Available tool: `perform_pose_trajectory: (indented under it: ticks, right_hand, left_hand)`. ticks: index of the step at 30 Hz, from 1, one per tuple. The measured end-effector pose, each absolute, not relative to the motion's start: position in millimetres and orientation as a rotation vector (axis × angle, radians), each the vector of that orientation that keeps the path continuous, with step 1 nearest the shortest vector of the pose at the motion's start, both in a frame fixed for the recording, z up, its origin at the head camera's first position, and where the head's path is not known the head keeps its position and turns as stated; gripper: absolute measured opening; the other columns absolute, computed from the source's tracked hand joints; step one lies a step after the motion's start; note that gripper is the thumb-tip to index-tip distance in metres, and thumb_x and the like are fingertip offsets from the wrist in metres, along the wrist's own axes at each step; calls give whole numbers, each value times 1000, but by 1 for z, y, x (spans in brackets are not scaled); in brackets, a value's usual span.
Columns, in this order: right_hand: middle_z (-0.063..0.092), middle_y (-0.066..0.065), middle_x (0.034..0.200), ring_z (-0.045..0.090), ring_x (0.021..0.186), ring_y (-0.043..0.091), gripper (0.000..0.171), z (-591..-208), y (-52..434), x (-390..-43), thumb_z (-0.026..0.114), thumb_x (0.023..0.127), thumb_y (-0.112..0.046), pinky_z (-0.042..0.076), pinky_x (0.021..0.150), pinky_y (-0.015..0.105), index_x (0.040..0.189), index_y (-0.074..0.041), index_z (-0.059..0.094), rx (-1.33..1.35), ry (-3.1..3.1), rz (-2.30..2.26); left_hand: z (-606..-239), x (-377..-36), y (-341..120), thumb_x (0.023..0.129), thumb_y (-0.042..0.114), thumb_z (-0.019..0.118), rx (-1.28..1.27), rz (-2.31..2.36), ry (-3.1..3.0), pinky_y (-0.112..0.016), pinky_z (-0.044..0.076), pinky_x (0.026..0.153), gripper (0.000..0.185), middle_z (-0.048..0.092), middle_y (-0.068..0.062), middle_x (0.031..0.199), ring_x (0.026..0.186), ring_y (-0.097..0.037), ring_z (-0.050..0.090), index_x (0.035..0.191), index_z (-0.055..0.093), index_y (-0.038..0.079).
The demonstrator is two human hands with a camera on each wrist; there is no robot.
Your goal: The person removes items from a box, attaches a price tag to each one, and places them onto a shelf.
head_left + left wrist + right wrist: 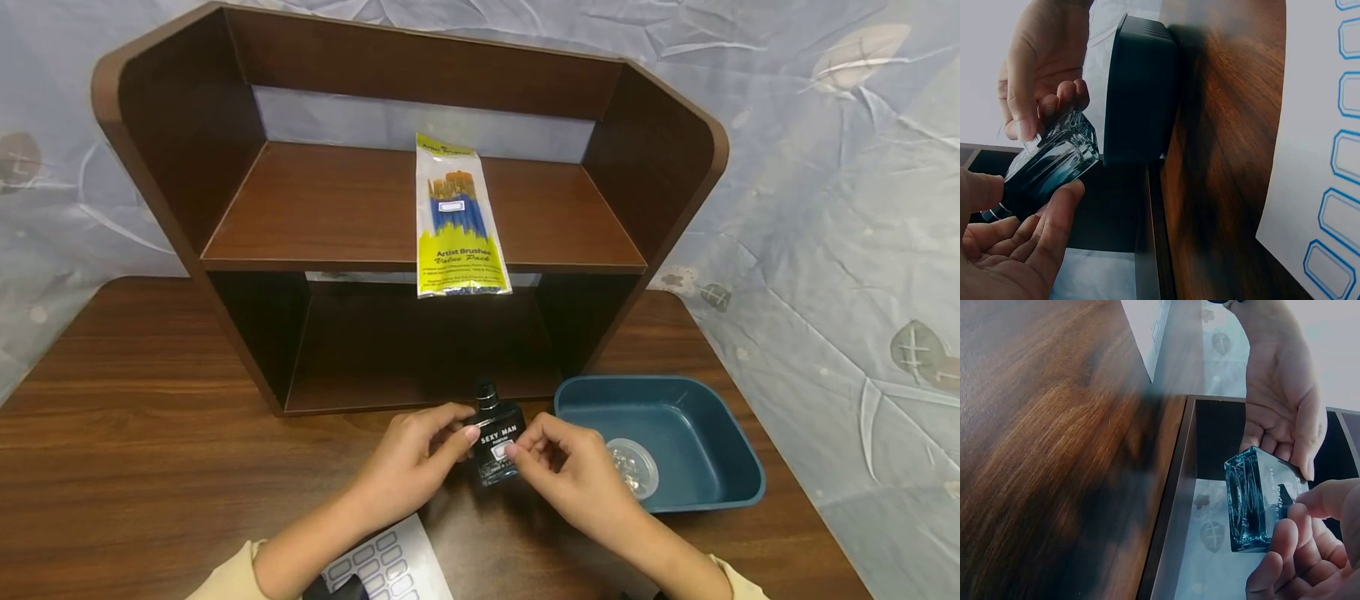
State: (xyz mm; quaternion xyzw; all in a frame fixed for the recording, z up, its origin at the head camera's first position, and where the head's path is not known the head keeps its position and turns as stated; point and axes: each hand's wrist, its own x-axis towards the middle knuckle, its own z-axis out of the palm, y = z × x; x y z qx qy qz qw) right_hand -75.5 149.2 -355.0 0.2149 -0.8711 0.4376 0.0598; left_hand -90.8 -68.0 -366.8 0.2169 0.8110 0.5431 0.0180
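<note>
Both hands, left hand and right hand, grip a dark square glass perfume bottle with curled fingers above the brown wooden bench, left of a teal plastic tub holding a clear round lid.

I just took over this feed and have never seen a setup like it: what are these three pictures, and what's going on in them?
There is no machine here: a person works with two bare hands, wearing three cameras. The big picture comes from the head camera, looking down at a wooden table. The two small ones come from cameras on the left and right wrists, each close to its own hand.

Both hands, left hand and right hand, hold a small dark glass bottle between them, just in front of a brown shelf. The wrist views show the same bottle tilted, from below.

On the shelf's upper board lies a pack of brushes. To the right stands a blue tub with a clear lid in it. A label sheet lies near the person.
</note>
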Motion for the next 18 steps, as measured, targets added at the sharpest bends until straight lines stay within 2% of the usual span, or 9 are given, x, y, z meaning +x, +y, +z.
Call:
perform_pose_trajectory:
  ticks: [5, 18]
  right_hand:
    - [54, -11, 63, 46, 55, -2, 15, -356, 149, -76, 72, 88, -22, 44, 46, 19, 78, -24, 60, 677, -2614, 1275]
    - [52, -13, 62, 46, 54, -4, 19, -356, 147, -76, 72, 88, -23, 44, 46, 17, 77, -24, 57, 682, -2630, 1191]
  left_hand:
    - [-365, -90, -68, 98, 23, 57, 662, 1686, 2510, -19, 56, 70, 25, 72, -6, 89, 78, -12, 68, 112, 65, 4]
    - [-364, -89, -68, 98, 24, 58, 655, 1685, 2531, -19, 56, 69, 25, 72, -4, 88, 77, -6, 65, 111, 66, 5]
